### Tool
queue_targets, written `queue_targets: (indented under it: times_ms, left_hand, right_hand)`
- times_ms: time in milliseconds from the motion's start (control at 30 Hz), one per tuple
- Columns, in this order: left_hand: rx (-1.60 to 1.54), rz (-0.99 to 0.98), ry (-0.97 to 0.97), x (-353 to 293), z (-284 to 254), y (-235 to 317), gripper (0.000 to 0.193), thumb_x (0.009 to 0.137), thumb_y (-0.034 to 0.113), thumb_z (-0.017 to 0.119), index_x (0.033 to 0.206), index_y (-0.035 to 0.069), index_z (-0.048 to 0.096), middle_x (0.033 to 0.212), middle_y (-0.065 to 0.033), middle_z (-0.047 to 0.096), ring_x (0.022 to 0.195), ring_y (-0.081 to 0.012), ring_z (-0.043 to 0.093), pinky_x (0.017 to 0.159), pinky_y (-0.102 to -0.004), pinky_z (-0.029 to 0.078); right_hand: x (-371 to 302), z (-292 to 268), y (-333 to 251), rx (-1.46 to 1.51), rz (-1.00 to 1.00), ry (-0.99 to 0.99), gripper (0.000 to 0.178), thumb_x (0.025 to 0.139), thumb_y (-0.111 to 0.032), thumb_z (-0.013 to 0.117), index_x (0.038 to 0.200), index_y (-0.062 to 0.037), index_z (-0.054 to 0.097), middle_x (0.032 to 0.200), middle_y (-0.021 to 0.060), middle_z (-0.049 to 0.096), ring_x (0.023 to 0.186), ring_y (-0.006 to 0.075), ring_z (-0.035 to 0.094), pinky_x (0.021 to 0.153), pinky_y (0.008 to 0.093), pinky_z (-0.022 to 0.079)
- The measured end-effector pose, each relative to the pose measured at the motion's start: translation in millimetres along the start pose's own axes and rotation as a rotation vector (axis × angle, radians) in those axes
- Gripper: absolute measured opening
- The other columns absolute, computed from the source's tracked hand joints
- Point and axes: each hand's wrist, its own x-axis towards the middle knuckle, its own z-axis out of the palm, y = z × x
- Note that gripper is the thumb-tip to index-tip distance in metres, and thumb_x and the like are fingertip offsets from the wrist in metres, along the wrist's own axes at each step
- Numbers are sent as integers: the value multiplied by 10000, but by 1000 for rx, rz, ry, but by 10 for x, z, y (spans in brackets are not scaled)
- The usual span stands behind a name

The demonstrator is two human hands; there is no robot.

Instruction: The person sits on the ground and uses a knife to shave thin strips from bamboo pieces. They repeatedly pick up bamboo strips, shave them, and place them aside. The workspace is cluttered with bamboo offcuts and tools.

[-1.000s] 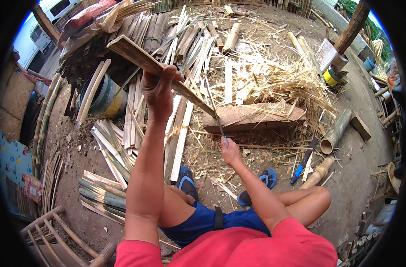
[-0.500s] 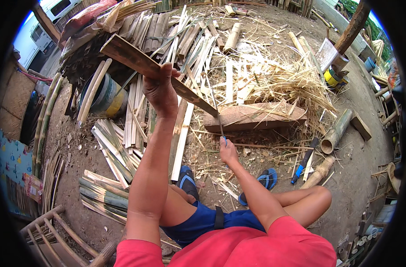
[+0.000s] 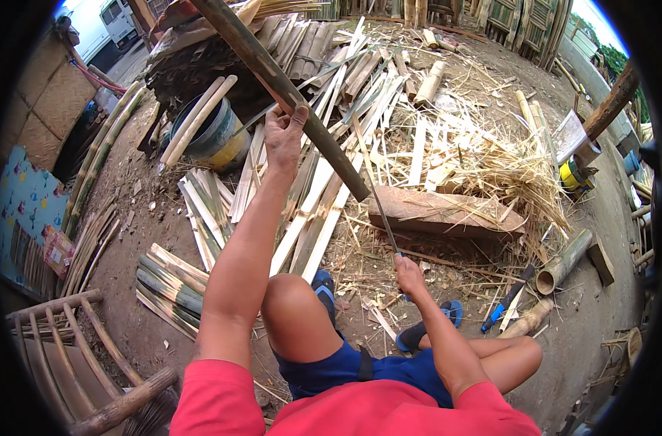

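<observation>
My left hand (image 3: 284, 139) is closed around a long split length of bamboo (image 3: 262, 69), thumb on its dark outer face. The bamboo slants from the upper left down toward a wooden block (image 3: 443, 212); its lower end hangs by the block's left end. My right hand (image 3: 409, 277) grips a long thin-bladed knife (image 3: 387, 227) by its handle, mostly hidden in my fingers, with a bit of blue showing. The blade points up and leftward, passing close to the bamboo's lower end; whether they touch I cannot tell.
Pale shavings (image 3: 490, 156) heap behind the block. Bamboo strips (image 3: 323, 207) lie in piles ahead and to my left, near a bucket (image 3: 233, 134). At right are a bamboo tube (image 3: 565, 261) and a dark, blue-handled tool (image 3: 506, 301). A wooden rack (image 3: 91, 363) stands lower left.
The bamboo has rolled in my left hand, from its flat brownish face to its dark rounded side. My right hand has drawn the knife lower and back toward me. The whole view has shifted.
</observation>
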Motion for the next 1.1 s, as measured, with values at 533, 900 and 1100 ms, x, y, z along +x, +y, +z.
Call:
queue_targets:
  times_ms: [533, 900, 1100]
  left_hand:
    - [704, -742, 965, -2726, -2955, -571, 619, 727, 197, 732, 1233, -45, 469, 1088, -240, 635, 1007, -372, 640, 918, -430, 494]
    - [1065, -584, 1179, -3284, -4637, 491, 845, 821, 347, 745, 1468, -31, 354, 1432, -261, 472, 1300, -392, 497, 1095, -459, 395]
    - [719, 414, 750, -2666, -3763, 3295, 300, 999, 156, 585, 1263, 14, 593, 1242, -92, 636, 1177, -158, 588, 1021, -343, 441]
  right_hand:
    - [-160, 662, -1153, -190, -431, -341, 511, 1011, -508, 498, 865, -24, 579, 703, 106, 556, 667, 202, 496, 654, 372, 444]
    - [-219, 643, -1097, -16, -430, -395, 432, 1021, -416, 542, 847, -22, 564, 716, 10, 514, 691, 105, 429, 629, 313, 406]
    - [-437, 503, -941, -17, -220, -442, 316, 1017, -332, 553, 888, -49, 605, 682, 14, 567, 564, 68, 473, 477, 282, 378]
